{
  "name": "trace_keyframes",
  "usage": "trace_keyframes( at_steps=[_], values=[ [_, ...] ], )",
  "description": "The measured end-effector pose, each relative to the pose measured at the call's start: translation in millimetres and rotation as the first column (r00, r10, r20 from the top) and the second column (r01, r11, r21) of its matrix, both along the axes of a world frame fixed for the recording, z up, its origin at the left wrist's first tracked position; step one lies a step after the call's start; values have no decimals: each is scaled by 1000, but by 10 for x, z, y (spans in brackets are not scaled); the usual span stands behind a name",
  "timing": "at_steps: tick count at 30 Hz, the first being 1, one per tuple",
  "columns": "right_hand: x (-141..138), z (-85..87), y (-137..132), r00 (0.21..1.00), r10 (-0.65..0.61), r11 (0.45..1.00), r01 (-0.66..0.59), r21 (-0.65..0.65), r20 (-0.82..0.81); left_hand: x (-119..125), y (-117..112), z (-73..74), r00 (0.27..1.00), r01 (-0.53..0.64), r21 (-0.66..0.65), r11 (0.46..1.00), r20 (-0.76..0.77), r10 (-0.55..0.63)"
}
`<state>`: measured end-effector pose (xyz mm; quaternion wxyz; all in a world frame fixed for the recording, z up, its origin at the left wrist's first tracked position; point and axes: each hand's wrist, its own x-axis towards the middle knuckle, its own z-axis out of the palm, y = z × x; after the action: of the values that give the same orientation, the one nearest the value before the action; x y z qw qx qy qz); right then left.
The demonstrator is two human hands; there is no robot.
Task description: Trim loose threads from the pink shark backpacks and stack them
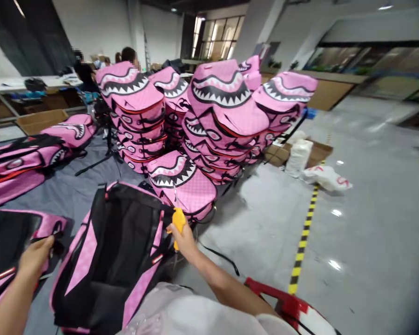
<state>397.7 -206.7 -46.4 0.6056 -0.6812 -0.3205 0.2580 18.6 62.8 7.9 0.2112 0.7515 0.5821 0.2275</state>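
My right hand (184, 237) is closed around a yellow tagging gun (178, 221), its thin tip pointing up and away. Just left of it, a pink and black backpack (115, 246) lies with its black strap side up. My left hand (37, 256) has its fingers closed at the top corner of another pink and black backpack (12, 232) at the left edge; the dark part in its grip looks like a strap or handle, partly hidden. Beyond the tagging gun sits a pink backpack (192, 193) with a printed toothed mouth.
Tall stacks of pink backpacks (216, 116) stand ahead. More backpacks (17, 163) lie at left on a grey cloth (77, 172). On the floor at right are a cardboard box (321, 151), white bags (326, 177) and striped tape (304, 232). People (85, 74) sit behind.
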Motion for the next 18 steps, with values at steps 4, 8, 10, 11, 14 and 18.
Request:
trace_keyframes(
  at_steps=[4,8,10,11,14,18],
  values=[
    [-135,122,92,945,265,964,-253,-84,193,516,-837,58,862,-59,-309,949,464,205],
    [-579,217,48,641,739,674,-704,-226,209,1434,-1686,157,598,289,-434,853,778,193],
    [-770,152,-29,562,822,570,-809,-146,92,1638,-1793,66,546,224,-430,875,799,252],
    [-816,99,-70,554,832,554,-826,-100,29,1631,-1797,2,553,202,-438,876,789,266],
    [-688,-36,-102,617,785,609,-784,-122,-47,1282,-1772,-209,726,131,-412,902,659,196],
    [-186,89,203,716,697,680,-646,-347,34,644,-1757,-572,969,-248,-49,968,-14,247]
  ],
)
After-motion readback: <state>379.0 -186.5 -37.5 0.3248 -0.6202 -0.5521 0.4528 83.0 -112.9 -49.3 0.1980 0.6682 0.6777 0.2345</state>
